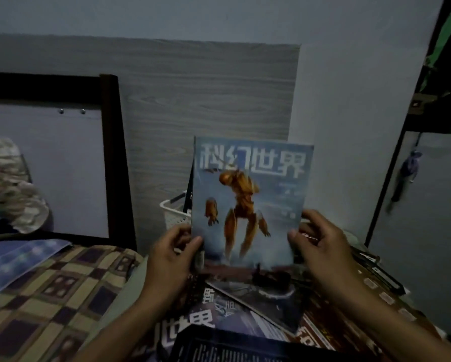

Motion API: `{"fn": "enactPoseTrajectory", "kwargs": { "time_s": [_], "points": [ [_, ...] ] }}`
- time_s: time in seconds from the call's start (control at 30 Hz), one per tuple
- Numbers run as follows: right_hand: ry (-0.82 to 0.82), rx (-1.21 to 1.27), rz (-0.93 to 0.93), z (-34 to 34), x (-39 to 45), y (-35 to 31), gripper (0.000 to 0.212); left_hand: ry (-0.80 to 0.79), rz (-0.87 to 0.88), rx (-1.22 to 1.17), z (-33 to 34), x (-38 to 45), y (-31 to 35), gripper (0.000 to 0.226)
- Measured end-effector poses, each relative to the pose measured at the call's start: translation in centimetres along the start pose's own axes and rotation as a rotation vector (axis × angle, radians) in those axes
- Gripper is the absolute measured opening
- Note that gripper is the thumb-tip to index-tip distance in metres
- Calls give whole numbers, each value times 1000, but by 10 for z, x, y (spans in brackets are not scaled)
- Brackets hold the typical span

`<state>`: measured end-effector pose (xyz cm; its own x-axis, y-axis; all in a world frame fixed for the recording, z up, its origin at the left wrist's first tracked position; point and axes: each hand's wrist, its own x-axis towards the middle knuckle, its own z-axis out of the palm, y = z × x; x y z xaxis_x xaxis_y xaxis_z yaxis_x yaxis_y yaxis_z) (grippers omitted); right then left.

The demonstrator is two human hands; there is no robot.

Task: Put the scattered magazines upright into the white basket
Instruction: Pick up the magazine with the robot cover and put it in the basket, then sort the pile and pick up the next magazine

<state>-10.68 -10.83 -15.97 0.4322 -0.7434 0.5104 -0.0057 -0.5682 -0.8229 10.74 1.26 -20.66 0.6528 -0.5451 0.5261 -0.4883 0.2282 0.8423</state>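
Both hands, left hand (176, 253) and right hand (321, 246), pinch the lower side edges of an upright magazine (250, 202), long axis vertical, with the white basket (172, 214) seemingly just behind it, farther left.

1. Room was dim; pale wall (219, 17) ran across the back.
2. Grey wood-grain panel (206, 100) stood against that wall.
3. Dark bed frame (114, 152) stood at left, enclosing a pale board.
4. Checked bedcover (62, 283) lay at lower left.
5. Pale cabinet door (433, 218) stood at right, something green above it.
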Motion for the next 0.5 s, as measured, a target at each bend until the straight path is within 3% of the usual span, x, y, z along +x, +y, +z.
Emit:
{"fn": "enactPoseTrajectory", "kwargs": {
  "time_s": [0.1,0.23,0.33,0.5],
  "points": [
    [82,68,-67,20,42,-18,19,114,75,10,-14,50,18,29],
    [123,132,-93,47,106,-30,24,113,9,0,-18,119,29,22],
    [171,112,-78,70,144,-11,19,147,-124,-17,-10,168,11,17],
    [227,-24,23,97,167,42,25,109,-140,108,13,202,-44,7]
  ]
}}
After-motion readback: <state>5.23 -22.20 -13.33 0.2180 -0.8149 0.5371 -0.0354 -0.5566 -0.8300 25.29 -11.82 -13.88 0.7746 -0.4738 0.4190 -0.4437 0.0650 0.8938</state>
